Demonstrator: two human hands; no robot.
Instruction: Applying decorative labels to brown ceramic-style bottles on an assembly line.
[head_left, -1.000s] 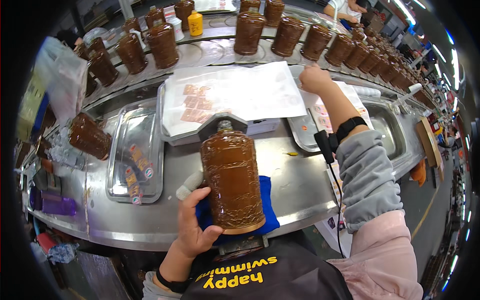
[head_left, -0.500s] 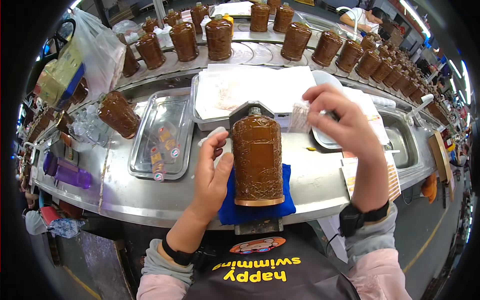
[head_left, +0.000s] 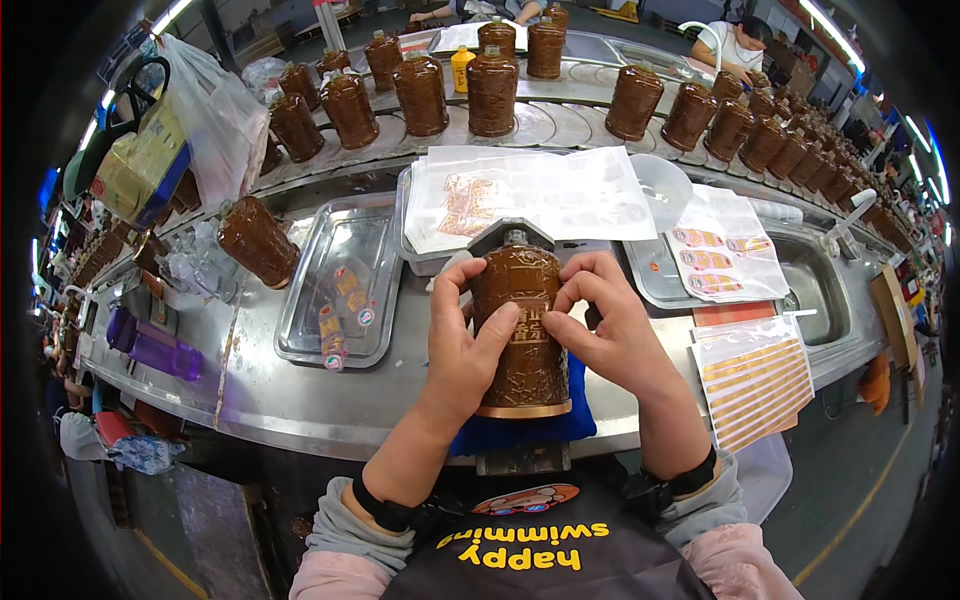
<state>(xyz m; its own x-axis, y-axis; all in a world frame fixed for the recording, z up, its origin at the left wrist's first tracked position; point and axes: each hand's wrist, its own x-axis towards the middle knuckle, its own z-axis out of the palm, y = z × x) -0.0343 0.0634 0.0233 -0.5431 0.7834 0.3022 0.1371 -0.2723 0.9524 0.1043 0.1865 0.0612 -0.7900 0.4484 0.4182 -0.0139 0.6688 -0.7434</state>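
A brown embossed bottle (head_left: 520, 375) with a gold band at its base lies neck-away in a grey holder (head_left: 513, 229), over a blue cloth (head_left: 580, 410). A small gold-lettered label (head_left: 530, 322) sits on its front panel. Against the bottle's left side my left hand (head_left: 465, 335) is closed, its thumb pressed at the label's left edge. My right hand (head_left: 612, 320) is curled at the right side, thumb and forefinger pinched by the label's right edge. Just what lies between those fingertips is partly hidden.
Left stands a clear tray (head_left: 290, 335) with printed stickers, near a tilted brown bottle (head_left: 257, 240) and a purple bottle (head_left: 155, 345). White sheets (head_left: 590, 190) lie behind. A gold-striped sheet (head_left: 755, 385) is at right, before a sink (head_left: 825, 290). Bottles line the conveyor (head_left: 560, 105).
My right hand has come from the upper right to the bottle, and the striped clear piece it held no longer shows. Gold lettering now shows on the panel. My left thumb has moved onto it.
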